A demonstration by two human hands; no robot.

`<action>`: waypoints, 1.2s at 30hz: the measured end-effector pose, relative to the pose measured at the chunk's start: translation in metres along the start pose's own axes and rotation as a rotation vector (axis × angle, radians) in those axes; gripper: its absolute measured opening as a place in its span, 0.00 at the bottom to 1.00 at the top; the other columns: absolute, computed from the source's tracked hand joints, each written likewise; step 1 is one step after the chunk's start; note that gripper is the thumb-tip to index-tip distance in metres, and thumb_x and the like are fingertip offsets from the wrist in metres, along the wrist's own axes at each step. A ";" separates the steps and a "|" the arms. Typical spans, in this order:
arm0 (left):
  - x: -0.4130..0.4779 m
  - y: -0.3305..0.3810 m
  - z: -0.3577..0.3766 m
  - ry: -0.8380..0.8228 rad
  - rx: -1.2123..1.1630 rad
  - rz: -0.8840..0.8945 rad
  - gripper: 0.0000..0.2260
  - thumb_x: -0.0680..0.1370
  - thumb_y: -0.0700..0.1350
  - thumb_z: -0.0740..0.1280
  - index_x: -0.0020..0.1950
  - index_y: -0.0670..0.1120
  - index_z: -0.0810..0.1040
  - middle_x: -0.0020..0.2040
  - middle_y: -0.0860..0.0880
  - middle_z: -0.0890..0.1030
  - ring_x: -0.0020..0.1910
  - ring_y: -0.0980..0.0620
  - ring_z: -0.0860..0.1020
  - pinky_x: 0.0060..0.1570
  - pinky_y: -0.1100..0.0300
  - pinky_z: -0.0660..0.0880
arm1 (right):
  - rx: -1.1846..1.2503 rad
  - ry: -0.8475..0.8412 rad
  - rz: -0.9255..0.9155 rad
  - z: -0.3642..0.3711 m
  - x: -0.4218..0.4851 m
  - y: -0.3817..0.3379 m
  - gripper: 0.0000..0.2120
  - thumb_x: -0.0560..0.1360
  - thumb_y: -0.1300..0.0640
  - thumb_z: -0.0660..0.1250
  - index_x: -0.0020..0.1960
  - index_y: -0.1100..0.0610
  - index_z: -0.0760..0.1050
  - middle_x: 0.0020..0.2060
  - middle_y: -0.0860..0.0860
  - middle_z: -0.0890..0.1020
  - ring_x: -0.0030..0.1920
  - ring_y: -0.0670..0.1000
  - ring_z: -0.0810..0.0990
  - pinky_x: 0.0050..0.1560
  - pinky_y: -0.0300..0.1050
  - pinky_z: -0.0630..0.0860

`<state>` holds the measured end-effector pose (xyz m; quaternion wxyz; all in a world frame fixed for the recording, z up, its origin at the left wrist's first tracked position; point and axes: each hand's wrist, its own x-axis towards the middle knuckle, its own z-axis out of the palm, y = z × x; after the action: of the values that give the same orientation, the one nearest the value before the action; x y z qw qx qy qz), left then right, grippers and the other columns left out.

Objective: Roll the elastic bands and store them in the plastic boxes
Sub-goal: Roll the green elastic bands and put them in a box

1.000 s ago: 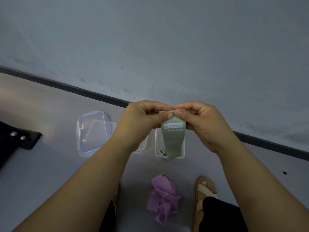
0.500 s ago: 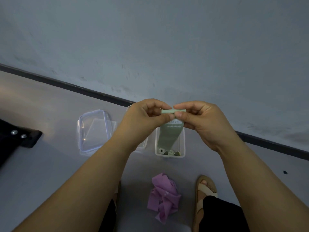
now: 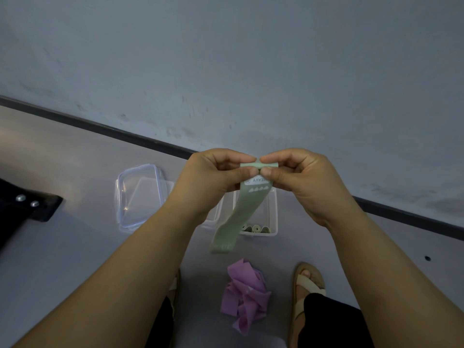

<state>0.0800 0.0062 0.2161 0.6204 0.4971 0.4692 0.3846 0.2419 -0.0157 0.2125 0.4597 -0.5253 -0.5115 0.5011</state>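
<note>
Two bare hands are held up in front of a grey wall (image 3: 226, 59), above a grey floor (image 3: 75, 247). Between them is a pale green elastic band (image 3: 241, 214). Its top end is wound into a small roll (image 3: 253, 165) that lies level, running from left to right. The left hand (image 3: 213, 177) has its grip closed on the left end of the roll, pinched between thumb and fingertips. The right hand (image 3: 301, 179) pinches the right end the same way. The unrolled length hangs straight down from the roll and slants a little to the left, its lower end free in the air. A white label marked HEAVY sits just under the roll.

On the floor behind the hanging band stands an open clear plastic box (image 3: 272, 214) with several rolled green bands (image 3: 256, 228) along its near side. To its left lies a clear lid (image 3: 140, 194) with a blue rim. A loose heap of purple bands (image 3: 244, 295) lies on the floor nearer the person, just beside a foot in a beige sandal (image 3: 305, 285).
</note>
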 end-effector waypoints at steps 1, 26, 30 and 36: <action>0.000 -0.001 0.000 0.004 -0.010 -0.001 0.06 0.69 0.33 0.71 0.43 0.43 0.81 0.33 0.49 0.83 0.34 0.55 0.82 0.37 0.65 0.79 | 0.002 -0.010 0.005 -0.001 0.000 0.000 0.10 0.68 0.65 0.70 0.44 0.52 0.80 0.35 0.45 0.84 0.40 0.45 0.83 0.45 0.38 0.80; 0.000 -0.002 0.001 -0.031 0.032 -0.047 0.07 0.72 0.39 0.71 0.50 0.40 0.81 0.43 0.44 0.85 0.43 0.50 0.83 0.45 0.58 0.81 | 0.066 0.064 0.027 0.000 0.002 0.005 0.06 0.63 0.57 0.71 0.41 0.50 0.80 0.38 0.57 0.81 0.40 0.50 0.82 0.42 0.42 0.81; 0.002 -0.003 0.000 -0.006 0.054 -0.047 0.05 0.73 0.39 0.70 0.48 0.41 0.82 0.40 0.45 0.85 0.41 0.51 0.84 0.43 0.59 0.81 | 0.001 0.063 -0.007 0.001 0.002 0.005 0.09 0.68 0.65 0.71 0.41 0.51 0.80 0.32 0.48 0.82 0.37 0.47 0.82 0.42 0.41 0.81; 0.002 -0.004 -0.001 0.025 0.083 -0.001 0.06 0.72 0.37 0.71 0.46 0.45 0.81 0.42 0.41 0.84 0.40 0.50 0.82 0.43 0.58 0.81 | -0.046 0.059 -0.045 0.002 0.001 0.003 0.11 0.68 0.67 0.71 0.40 0.51 0.80 0.33 0.43 0.83 0.37 0.43 0.82 0.45 0.38 0.80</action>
<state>0.0798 0.0076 0.2114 0.5935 0.5173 0.4928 0.3707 0.2403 -0.0153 0.2095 0.4735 -0.5386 -0.5208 0.4631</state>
